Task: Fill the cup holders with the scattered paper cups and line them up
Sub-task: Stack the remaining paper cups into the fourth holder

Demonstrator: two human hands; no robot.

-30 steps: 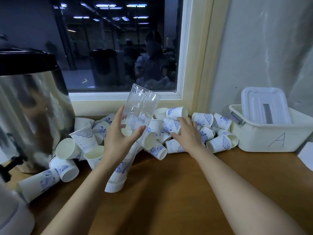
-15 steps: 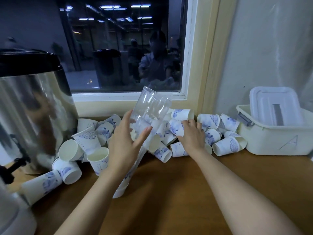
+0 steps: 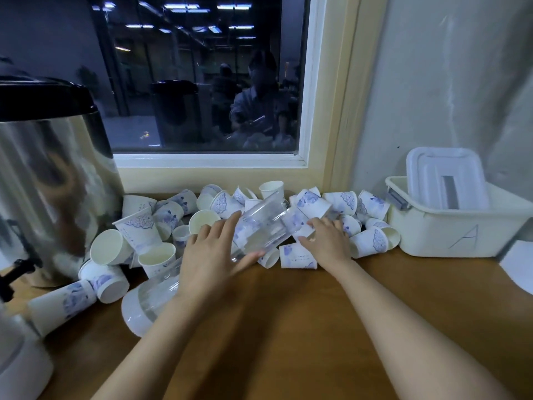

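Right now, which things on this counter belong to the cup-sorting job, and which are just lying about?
Job in hand:
clear cup holder tube, held by the left hand
scattered paper cups, with the right hand on them

Lying about:
stainless steel urn
white bin marked A, with its lid inside
sheet of paper at the right edge

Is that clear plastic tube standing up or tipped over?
Tipped over. The clear tube slants low, its white base down on the table and its open mouth among the paper cups; the left hand grips its middle.
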